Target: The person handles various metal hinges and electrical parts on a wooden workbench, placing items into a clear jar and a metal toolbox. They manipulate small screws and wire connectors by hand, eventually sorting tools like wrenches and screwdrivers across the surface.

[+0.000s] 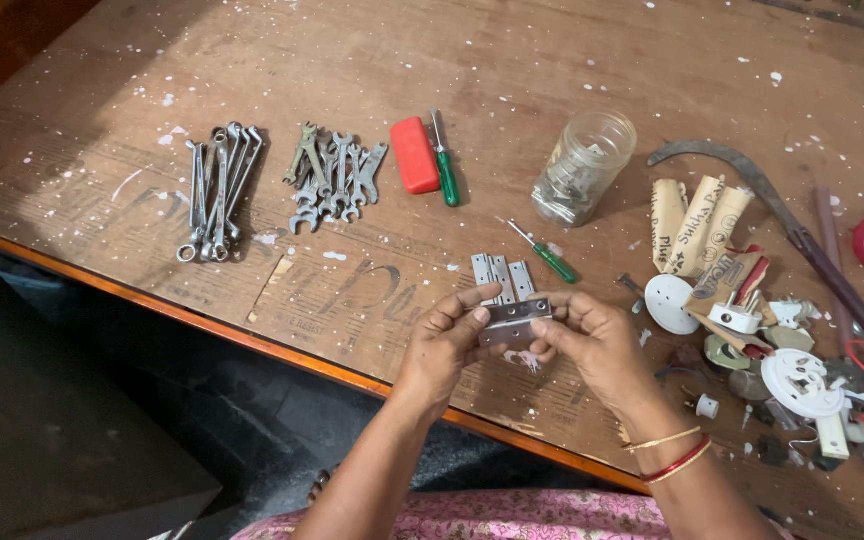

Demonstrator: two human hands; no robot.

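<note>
A small silver metal hinge (514, 318) is held between both my hands just above the wooden table (372, 300). My left hand (447, 340) pinches its left end with thumb and fingers. My right hand (592, 340) grips its right end; that wrist wears gold and red bangles. Two or three more silver hinges (500, 277) lie flat on the table directly behind the held one. A small green-handled screwdriver (547, 255) lies just right of them.
Two piles of spanners (217, 190) (332, 178) lie at the left. A red block (414, 155) and a green screwdriver (444, 165) sit mid-table. A glass jar (582, 168) of small metal parts, paper rolls (697, 215), white electrical fittings (797, 380) and a curved blade (752, 190) crowd the right.
</note>
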